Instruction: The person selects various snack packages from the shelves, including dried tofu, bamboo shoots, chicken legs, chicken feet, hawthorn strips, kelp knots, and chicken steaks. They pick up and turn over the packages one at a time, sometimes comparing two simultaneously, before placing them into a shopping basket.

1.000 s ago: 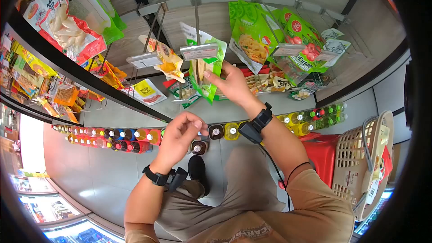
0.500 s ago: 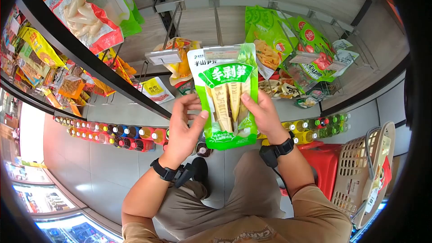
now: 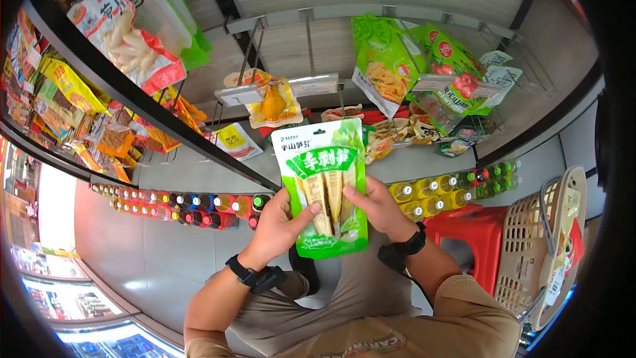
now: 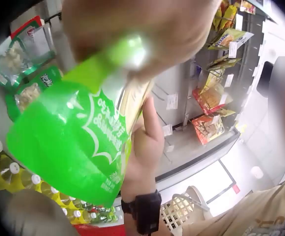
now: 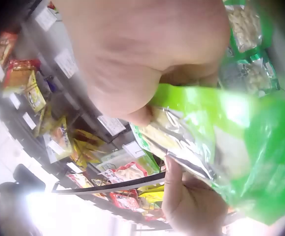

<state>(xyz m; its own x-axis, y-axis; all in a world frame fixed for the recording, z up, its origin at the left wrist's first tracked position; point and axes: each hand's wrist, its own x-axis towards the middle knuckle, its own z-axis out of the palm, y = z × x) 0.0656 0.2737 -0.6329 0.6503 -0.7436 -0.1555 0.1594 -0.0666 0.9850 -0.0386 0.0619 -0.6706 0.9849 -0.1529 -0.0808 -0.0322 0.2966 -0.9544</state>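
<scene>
A green and white pouch of bamboo shoots (image 3: 326,157) is held up in front of the body, its printed front facing the head camera and pale shoots showing through the clear window. My left hand (image 3: 275,227) grips its left edge with the thumb on the front. On the opposite edge my right hand (image 3: 383,209) pinches it the same way, thumb over the window. In the left wrist view the green bottom of the pouch (image 4: 59,142) bulges toward the camera. The right wrist view shows both thumbs on the pouch's front (image 5: 196,132); the fingers behind it are mostly hidden.
Snack bags hang from hooks ahead, among them a green noodle-like pack (image 3: 381,69) and an orange-and-white bag (image 3: 271,101). Bottles (image 3: 430,189) line the floor below the shelf. A red stool (image 3: 487,232) and a beige basket (image 3: 520,252) stand at right; a black shelf post (image 3: 142,103) crosses the left.
The right hand has taken the pouch from its hook, and the left hand has come to grip its other edge. The pouch has moved down and closer to the body.
</scene>
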